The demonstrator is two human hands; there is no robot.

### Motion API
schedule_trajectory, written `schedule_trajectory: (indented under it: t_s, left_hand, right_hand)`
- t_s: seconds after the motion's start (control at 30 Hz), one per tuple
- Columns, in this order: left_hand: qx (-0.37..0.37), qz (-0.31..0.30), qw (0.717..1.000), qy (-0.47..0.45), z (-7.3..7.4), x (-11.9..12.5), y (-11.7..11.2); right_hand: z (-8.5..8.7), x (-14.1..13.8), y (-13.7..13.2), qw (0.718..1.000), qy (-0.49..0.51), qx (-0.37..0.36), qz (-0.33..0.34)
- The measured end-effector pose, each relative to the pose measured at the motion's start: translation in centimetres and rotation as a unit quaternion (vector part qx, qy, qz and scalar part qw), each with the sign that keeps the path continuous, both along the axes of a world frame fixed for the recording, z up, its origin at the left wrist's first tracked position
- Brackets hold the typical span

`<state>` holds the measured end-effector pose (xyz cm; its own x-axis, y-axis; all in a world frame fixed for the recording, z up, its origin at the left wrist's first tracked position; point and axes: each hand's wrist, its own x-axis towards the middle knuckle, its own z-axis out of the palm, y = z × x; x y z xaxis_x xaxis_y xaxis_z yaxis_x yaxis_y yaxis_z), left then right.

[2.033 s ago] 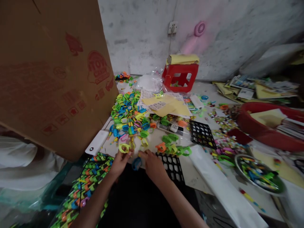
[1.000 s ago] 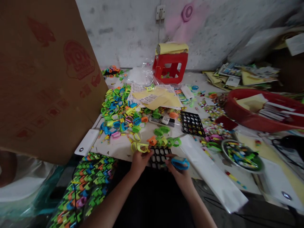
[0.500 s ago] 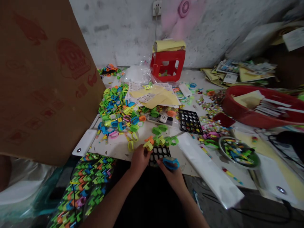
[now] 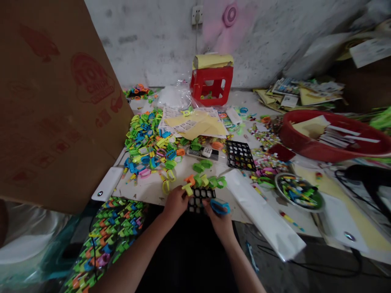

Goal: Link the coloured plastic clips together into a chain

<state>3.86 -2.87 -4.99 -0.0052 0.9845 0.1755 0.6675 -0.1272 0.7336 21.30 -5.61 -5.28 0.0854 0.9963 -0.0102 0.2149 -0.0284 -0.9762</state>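
Observation:
A black grid tray lies at the table's front edge between my hands. Along its far side runs a row of plastic toy bands, including an orange one and green ones. At the tray's left corner, my left hand is closed with its fingertips on a yellow toy band; the exact grip is partly hidden. My right hand is closed around a blue toy band, its thumb close to the tray's right edge.
A heap of coloured bands lies left of yellow papers. Another black tray, a long white packet, a bowl of small pieces and a red basin are to the right. A cardboard box stands left.
The view has shifted slightly, so most things sit a little further left. Both hands stay at the tray, with the yellow and blue bands still by their fingers.

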Motion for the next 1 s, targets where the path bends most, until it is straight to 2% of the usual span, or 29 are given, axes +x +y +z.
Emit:
schedule_trajectory:
  t_s: [0.3, 0.5, 0.67, 0.73, 0.8, 0.9, 1.0]
  left_hand:
    - [0.023, 0.015, 0.999, -0.026, -1.1, -0.2, -0.3]
    - [0.036, -0.028, 0.998, -0.052, -1.4, -1.2, -0.6]
    - [0.053, -0.030, 0.996, -0.063, -2.9, -1.9, -0.4]
    - [0.065, -0.024, 0.995, -0.067, -3.6, -2.1, -0.1]
    - [0.064, -0.048, 0.994, -0.071, -4.0, -2.3, 0.3]
    - [0.075, -0.075, 0.993, -0.057, -4.0, -2.8, 0.8]
    - [0.086, -0.073, 0.993, -0.043, -4.1, -3.2, 1.2]
  right_hand:
    - [1.1, -0.5, 1.0, 1.000, -0.022, 0.011, 0.016]
    - [1.4, -1.3, 1.7, 0.997, -0.074, -0.005, 0.031]
    - [1.7, -1.8, 1.5, 0.989, -0.149, -0.010, 0.004]
    - [2.0, -1.9, 1.6, 0.980, -0.194, -0.031, 0.026]
    - [2.5, -1.9, 1.7, 0.970, -0.234, -0.046, 0.054]
    - [3.0, -2.0, 1.7, 0.963, -0.258, -0.046, 0.065]
    - [2.6, -2.2, 1.9, 0.958, -0.271, -0.046, 0.085]
